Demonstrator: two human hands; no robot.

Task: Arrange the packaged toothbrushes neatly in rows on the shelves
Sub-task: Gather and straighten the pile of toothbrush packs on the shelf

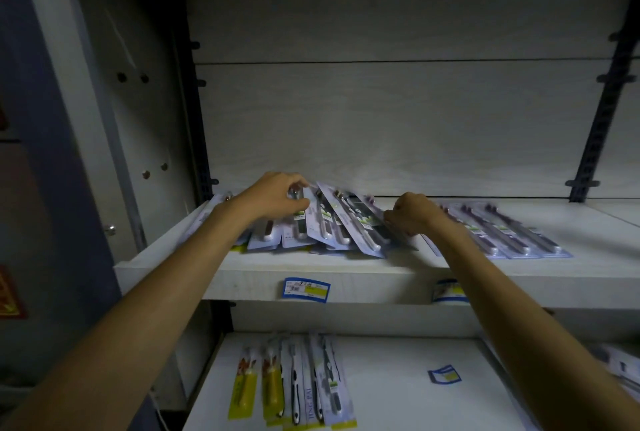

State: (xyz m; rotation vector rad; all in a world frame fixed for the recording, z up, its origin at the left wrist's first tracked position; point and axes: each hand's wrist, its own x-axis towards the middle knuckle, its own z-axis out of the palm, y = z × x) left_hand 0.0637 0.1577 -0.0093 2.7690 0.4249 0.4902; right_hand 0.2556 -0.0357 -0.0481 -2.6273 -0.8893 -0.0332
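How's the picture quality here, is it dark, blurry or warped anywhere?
Head view: dim overall, corners darkest; wide-angle lens bows the upper shelf edge and uprights; the fanned toothbrush packs between the left hand and right hand are slightly smeared; no glare.

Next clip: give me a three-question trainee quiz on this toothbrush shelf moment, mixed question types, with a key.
1. True or false: the packs under the left hand lie in a straight, even row.
2. Which group on the upper shelf already looks tidy: A) the fanned pile in the middle, B) the packs at the right?
3. Fill in: the yellow-backed packs lie on the ____ shelf.

Key: 1 false, they overlap at angles; 2 B; 3 lower. The right hand pinches the pile's right edge.
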